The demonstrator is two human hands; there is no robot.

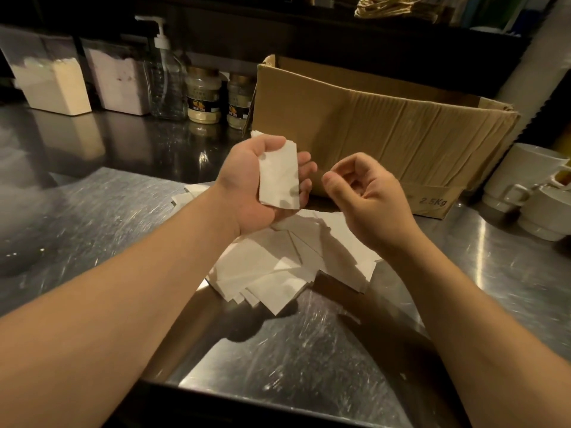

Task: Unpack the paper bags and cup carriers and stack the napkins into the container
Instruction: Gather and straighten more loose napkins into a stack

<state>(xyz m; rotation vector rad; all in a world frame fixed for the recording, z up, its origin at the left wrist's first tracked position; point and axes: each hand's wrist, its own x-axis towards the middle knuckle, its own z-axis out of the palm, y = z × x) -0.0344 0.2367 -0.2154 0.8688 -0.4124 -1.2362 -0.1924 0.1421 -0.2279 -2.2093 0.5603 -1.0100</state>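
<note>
Napkins point(279, 176) in left hand point(256, 180)

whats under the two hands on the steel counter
A loose pile of white napkins lies on the steel counter under both hands; the left hand holds a few more. The forearms cover the pile's edges, so its full spread is hidden.
</note>
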